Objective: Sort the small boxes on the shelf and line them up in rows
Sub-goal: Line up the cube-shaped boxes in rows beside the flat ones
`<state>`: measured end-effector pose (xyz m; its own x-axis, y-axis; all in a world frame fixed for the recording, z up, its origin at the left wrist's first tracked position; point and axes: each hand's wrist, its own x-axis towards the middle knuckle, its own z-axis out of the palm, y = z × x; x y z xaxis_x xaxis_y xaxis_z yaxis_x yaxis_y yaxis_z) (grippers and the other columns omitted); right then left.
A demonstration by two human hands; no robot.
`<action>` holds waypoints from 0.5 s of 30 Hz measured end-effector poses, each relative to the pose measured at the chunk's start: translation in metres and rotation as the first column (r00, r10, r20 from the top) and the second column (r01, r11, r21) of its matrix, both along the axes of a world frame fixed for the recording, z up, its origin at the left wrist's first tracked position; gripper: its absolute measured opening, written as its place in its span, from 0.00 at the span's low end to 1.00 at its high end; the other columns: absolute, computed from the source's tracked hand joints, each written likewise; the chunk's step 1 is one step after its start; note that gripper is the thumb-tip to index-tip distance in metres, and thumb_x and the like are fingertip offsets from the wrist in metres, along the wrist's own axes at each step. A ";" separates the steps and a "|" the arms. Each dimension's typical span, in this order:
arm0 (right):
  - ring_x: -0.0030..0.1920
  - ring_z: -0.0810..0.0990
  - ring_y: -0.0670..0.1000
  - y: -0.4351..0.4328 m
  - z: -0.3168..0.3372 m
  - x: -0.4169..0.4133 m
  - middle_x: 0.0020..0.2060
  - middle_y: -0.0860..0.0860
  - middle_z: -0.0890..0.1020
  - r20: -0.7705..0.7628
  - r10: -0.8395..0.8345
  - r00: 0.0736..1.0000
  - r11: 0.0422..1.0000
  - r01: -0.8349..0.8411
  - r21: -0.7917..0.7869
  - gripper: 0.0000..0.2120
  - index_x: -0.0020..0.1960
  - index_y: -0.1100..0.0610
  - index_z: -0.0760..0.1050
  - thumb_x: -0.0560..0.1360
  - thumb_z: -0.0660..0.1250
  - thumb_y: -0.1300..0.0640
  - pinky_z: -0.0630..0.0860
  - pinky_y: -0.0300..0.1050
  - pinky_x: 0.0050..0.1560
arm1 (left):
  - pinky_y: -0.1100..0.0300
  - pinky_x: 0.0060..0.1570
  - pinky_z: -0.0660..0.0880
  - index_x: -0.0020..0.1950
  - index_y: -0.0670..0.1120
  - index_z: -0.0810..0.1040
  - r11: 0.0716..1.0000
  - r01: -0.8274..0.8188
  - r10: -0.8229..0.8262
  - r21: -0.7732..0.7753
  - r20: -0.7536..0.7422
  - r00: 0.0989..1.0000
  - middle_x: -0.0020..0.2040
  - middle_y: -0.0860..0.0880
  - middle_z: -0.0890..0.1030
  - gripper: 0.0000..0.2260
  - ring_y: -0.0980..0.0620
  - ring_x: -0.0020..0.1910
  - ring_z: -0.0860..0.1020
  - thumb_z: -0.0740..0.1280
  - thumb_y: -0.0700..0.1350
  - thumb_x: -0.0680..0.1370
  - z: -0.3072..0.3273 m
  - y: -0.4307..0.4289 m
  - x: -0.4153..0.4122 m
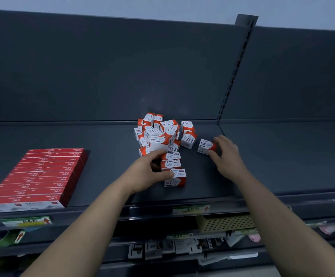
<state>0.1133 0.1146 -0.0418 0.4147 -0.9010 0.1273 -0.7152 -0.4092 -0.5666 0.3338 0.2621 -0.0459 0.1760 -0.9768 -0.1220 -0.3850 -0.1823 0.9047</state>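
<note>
Red-white paper-clip boxes [158,134] heaped mid-shelf [102,140], three aligned.

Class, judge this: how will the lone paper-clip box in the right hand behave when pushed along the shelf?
Flat-sided, the paper-clip box should slide, not roll. Its squat shape probably resists tipping. The right hand spans it easily, so it's likely light.

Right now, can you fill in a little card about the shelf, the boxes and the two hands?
shelf: dark grey
pile: white-and-red paper clip boxes, jumbled
row: three boxes lined up in front of the pile
left hand: holds the row, thumb on its front box
right hand: pinches one box right of the pile
red boxes: neat rows, far left
</note>
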 end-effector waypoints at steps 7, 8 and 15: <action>0.56 0.77 0.51 -0.006 0.001 0.001 0.56 0.49 0.77 0.086 0.009 0.996 0.972 -0.029 0.234 0.21 0.64 0.54 0.74 0.72 0.73 0.56 0.70 0.39 0.54 | 0.60 0.58 0.76 0.70 0.57 0.69 1.000 -0.030 0.030 0.000 -0.040 0.999 0.55 0.60 0.80 0.33 0.62 0.50 0.80 0.77 0.47 0.68 0.001 0.001 -0.003; 0.55 0.78 0.49 -0.002 0.002 -0.003 0.54 0.48 0.79 0.133 0.036 0.990 0.943 -0.078 0.324 0.20 0.61 0.52 0.76 0.70 0.75 0.58 0.72 0.39 0.53 | 0.60 0.58 0.76 0.70 0.58 0.69 1.000 -0.031 0.031 0.001 -0.041 0.999 0.55 0.60 0.80 0.32 0.62 0.50 0.80 0.77 0.47 0.68 0.001 0.001 -0.003; 0.45 0.81 0.45 0.042 0.014 -0.025 0.45 0.48 0.83 0.251 0.209 0.945 0.831 -0.307 0.464 0.17 0.43 0.47 0.81 0.67 0.74 0.69 0.77 0.39 0.48 | 0.65 0.55 0.75 0.70 0.58 0.69 0.999 -0.034 0.034 0.009 -0.001 0.999 0.54 0.60 0.79 0.31 0.63 0.49 0.79 0.76 0.49 0.69 0.006 0.003 -0.006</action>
